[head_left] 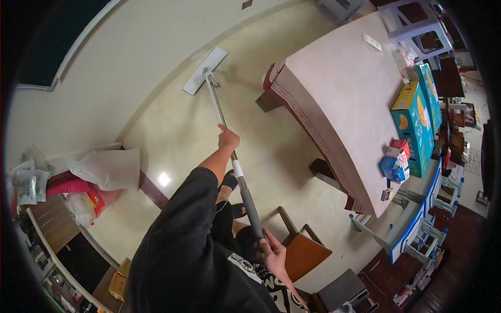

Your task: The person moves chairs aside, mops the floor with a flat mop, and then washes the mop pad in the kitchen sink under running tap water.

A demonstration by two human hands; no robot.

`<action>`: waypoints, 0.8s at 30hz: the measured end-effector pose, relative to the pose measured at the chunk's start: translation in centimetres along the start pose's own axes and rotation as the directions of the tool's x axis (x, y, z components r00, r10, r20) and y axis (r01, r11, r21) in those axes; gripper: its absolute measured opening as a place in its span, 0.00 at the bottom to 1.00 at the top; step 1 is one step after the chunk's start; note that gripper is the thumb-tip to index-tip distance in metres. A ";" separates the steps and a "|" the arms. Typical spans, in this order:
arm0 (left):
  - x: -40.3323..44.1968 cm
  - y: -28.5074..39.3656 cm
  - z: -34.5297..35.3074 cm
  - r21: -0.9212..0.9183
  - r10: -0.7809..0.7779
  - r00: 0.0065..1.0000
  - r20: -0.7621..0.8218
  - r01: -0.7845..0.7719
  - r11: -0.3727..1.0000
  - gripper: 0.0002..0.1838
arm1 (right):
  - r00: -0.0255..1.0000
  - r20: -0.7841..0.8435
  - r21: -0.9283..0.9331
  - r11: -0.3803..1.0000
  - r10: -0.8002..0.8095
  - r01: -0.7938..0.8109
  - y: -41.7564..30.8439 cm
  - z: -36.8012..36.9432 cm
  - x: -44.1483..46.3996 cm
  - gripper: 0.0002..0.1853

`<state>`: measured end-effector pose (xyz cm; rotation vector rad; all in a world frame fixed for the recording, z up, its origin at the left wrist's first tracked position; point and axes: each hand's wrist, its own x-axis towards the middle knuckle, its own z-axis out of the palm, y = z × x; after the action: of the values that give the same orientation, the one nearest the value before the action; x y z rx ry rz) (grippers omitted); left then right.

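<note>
A long-handled flat mop point(238, 169) slants across the middle of the view. Its wide, pale head point(196, 81) lies on the floor near the wall. My left hand point(228, 138) is wrapped round the shaft partway down, with that arm stretched forward. Closer to my body, my right hand point(273, 254) grips the top end of the handle, just past the grey foam sleeve point(251, 211). My feet, in dark sandals point(229, 180), stand beside the shaft.
A table with a pale pink cloth point(334, 78) stands at right, carrying teal and yellow cartons point(412, 125) and a small red-blue box point(395, 166). A wooden chair point(305, 255) is close on my right. Plastic bags point(81, 208) and a cabinet point(78, 255) lie left.
</note>
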<state>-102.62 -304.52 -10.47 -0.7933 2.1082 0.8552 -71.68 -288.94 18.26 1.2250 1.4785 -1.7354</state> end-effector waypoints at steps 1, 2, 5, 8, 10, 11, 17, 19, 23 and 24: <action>-0.5 -0.2 0.8 -0.004 0.001 1.000 0.003 -0.001 1.000 0.48 | 0.999 -0.001 -0.016 0.999 -0.038 0.038 1.3 -0.3 -0.6 0.23; -0.9 -1.1 2.4 0.047 0.024 1.000 -0.011 -0.024 0.999 0.48 | 0.999 -0.006 -0.017 0.999 -0.037 0.037 2.7 -0.6 -1.4 0.23; -3.6 -2.5 6.5 0.133 0.070 0.998 0.004 -0.070 0.989 0.48 | 0.999 -0.019 -0.044 0.999 0.026 -0.027 6.6 -3.1 -3.5 0.24; -8.5 -5.2 9.4 0.200 0.113 0.992 0.057 -0.122 0.972 0.49 | 0.999 -0.023 -0.091 0.995 -0.033 0.031 11.2 -5.9 -6.7 0.23; -12.3 -7.7 10.9 0.263 0.090 0.990 0.111 -0.117 0.958 0.51 | 0.993 -0.014 -0.119 0.986 -0.118 0.115 14.0 -8.0 -9.6 0.22; -13.2 -10.3 12.8 0.285 0.102 0.987 0.124 -0.134 0.949 0.51 | 0.999 -0.032 -0.109 0.994 -0.015 0.012 14.5 -9.0 -11.7 0.22; -26.8 -19.0 18.8 0.141 -0.066 0.985 0.162 0.043 0.989 0.53 | 0.948 -0.041 0.013 0.949 0.316 -0.315 14.9 -16.1 -25.4 0.23; -29.4 -22.0 24.1 0.164 -0.120 0.981 0.150 0.095 0.982 0.54 | 0.941 -0.098 0.007 0.946 0.324 -0.324 16.4 -18.5 -29.7 0.23; -38.7 -20.9 28.5 0.124 -0.171 0.936 0.309 0.138 0.983 0.51 | 0.922 -0.276 -0.050 0.954 0.273 -0.297 15.3 -18.9 -37.2 0.23; -39.9 -19.6 28.3 0.134 -0.160 0.936 0.313 0.123 0.983 0.51 | 0.909 -0.330 -0.080 0.952 0.254 -0.296 14.1 -18.1 -38.2 0.23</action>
<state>-55.22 -283.98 -0.16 -0.6852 1.7701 0.7276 -37.84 -280.73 46.06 1.6123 1.4790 -1.2803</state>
